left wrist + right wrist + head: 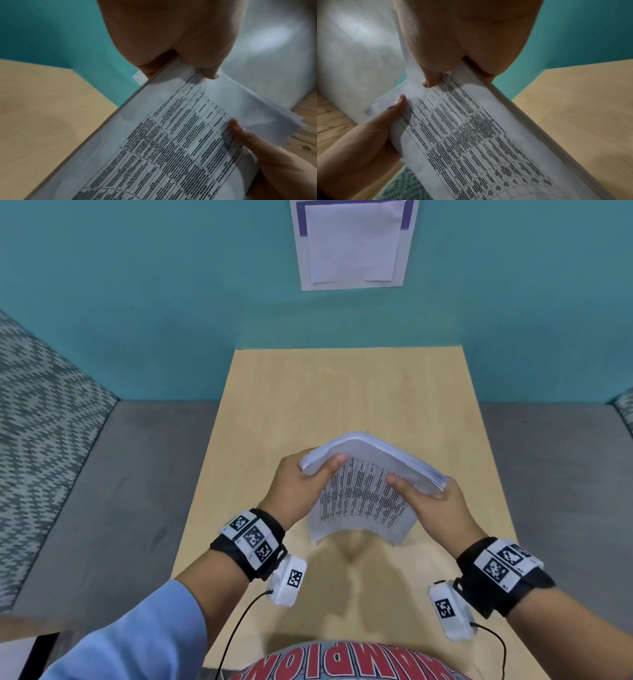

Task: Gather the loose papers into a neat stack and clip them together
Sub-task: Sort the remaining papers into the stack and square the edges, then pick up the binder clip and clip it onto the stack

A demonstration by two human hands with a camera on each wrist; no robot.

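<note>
A stack of printed papers (363,494) with tables of black text is held tilted above the wooden table (308,392), its top edge bent over away from me. My left hand (301,484) grips the stack's left edge, thumb on the printed face. My right hand (431,501) grips the right edge the same way. The left wrist view shows the papers (171,142) pinched by the left hand (185,56), with the right thumb (240,131) on the page. The right wrist view shows the papers (488,135) under the right hand (453,60). No clip is in view.
The table stands against a teal wall (137,285) that carries a pinned white sheet (352,244). Grey bench seats (120,491) flank the table on both sides. A patterned cushion (41,405) rises at the left.
</note>
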